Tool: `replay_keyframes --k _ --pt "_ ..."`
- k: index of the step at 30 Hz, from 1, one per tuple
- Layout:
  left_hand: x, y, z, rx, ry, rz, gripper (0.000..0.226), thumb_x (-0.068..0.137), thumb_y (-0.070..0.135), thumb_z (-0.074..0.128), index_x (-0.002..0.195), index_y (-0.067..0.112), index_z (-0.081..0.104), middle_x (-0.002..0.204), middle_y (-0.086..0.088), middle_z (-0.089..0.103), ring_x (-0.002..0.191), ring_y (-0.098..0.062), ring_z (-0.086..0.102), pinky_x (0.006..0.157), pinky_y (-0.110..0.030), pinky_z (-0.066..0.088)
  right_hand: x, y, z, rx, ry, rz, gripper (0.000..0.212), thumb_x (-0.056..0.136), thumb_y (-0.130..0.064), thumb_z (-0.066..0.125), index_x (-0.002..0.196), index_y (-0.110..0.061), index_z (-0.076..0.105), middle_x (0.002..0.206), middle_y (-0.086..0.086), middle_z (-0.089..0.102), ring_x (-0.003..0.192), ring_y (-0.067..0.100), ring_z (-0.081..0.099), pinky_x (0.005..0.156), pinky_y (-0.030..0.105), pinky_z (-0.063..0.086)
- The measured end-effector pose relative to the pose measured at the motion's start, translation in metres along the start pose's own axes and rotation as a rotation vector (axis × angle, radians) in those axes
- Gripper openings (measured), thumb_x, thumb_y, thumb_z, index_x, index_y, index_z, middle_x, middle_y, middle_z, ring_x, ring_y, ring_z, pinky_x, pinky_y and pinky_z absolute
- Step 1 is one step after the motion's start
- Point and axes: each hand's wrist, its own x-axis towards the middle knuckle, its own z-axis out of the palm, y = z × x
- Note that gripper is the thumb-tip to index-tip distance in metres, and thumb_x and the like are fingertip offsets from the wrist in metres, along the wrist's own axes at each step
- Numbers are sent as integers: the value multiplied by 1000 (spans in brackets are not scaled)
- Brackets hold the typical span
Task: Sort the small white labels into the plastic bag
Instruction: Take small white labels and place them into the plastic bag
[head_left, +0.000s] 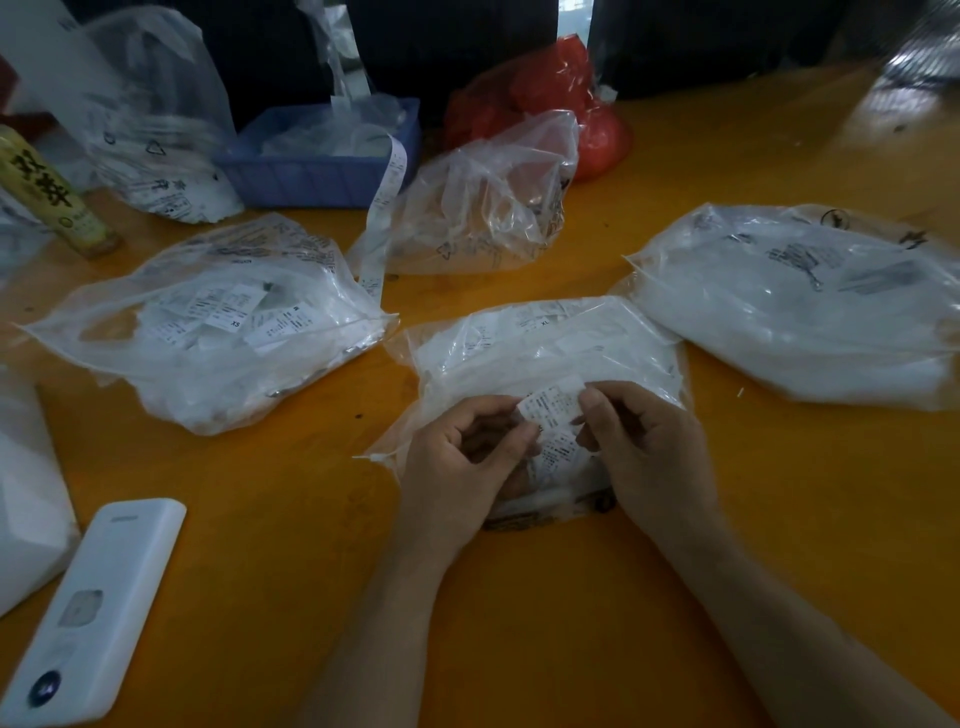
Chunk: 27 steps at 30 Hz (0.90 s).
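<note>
The left hand (457, 457) and the right hand (644, 447) are meeting over the near end of the middle bag (545, 353), which is lying on the orange table (779, 519) right in front of the person. Both hands are pinching small white labels (553, 405): the right thumb and forefinger are gripping the top edge of one label, and the left fingers are curling around the side of the same small bunch, with more labels (558, 452) hanging just under it. The labels are sitting above the bag, touching its plastic, and I cannot tell if they are already inside the mouth or lying on top of it. This is the first risk, I think: the film is clear and wrinkled, so a label could be sliding onto the table beside the opening instead of going in. The lower labels are looking loosely held and could be dropping out. Two other filled bags, the left bag (208, 332) and the right bag (795, 306), are lying near, and printed sizes are showing through the plastic, so a label could be ending in the wrong bag if its print is not read first.
</note>
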Motion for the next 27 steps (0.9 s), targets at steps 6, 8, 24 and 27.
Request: replay_keyframes --k 6,8,24,27 --pt "3 -5 -4 -8 45 0 24 92 18 81 104 38 78 98 6 81 90 -15 80 75 -29 65 0 2 0 31 -39 18 21 93 -46 59 101 -30 70 83 -19 71 75 5 70 62 21 56" --pt "3 -4 -4 12 58 10 19 94 23 79 103 39 79 95 7 81 88 -12 79 74 -24 63 0 4 -1 35 -35 27 18 94 -43 60 99 -30 70 82 -17 71 74 6 70 61 23 57" --pt "2 2 2 18 83 8 17 87 50 77 100 40 76 92 12 79 79 -7 78 67 -16 59 0 0 1 -49 -47 4 7 94 -53 52 91 -53 59 89 -29 68 76 1 67 58 15 51" --pt "0 4 1 37 64 37 9 87 37 82 91 44 78 86 16 79 76 -1 77 64 -10 57 -1 -4 1 -19 -73 -23 11 91 -58 53 93 -50 60 90 -25 69 76 3 67 55 13 49"
